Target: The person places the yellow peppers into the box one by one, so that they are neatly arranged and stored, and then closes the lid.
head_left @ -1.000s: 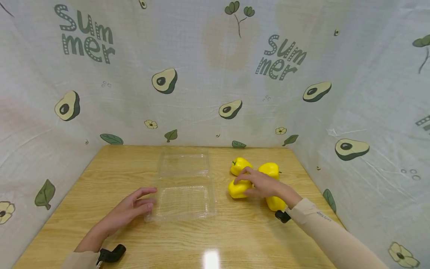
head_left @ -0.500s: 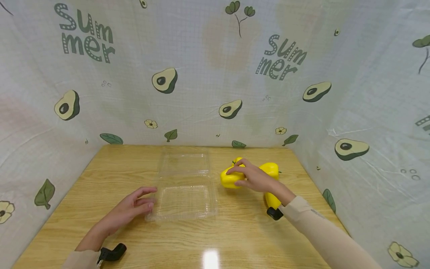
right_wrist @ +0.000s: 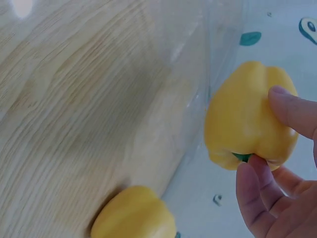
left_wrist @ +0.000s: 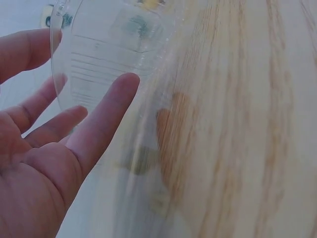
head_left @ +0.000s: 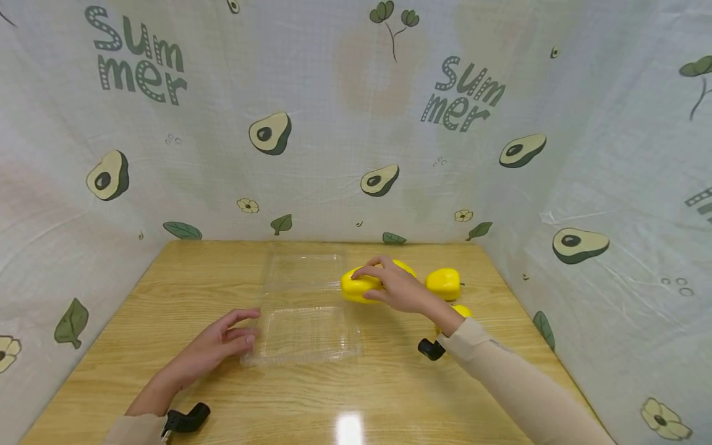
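Observation:
In the head view, my right hand (head_left: 396,288) holds a yellow bell pepper (head_left: 356,287) beside the right edge of a clear plastic clamshell container (head_left: 306,337). The right wrist view shows the thumb on one side of that bell pepper (right_wrist: 242,114), with fingers at its green stem end. The container lies open, its two halves one behind the other. At its left edge is my left hand (head_left: 217,346), fingers loosely spread. In the left wrist view, the fingers of my left hand (left_wrist: 49,144) are right at the clear container's rim (left_wrist: 57,64), holding nothing between them.
A yellow bell pepper (head_left: 443,284) sits at the right on the wooden table (head_left: 300,402). Another bell pepper (head_left: 461,310) is partly hidden by my right forearm, and a third (head_left: 405,267) shows behind my right hand. A printed cloth (head_left: 322,80) encloses the back and sides.
My right hand has lifted the bell pepper and carried it left and away from me, to the container's right edge. My left hand has stayed in place.

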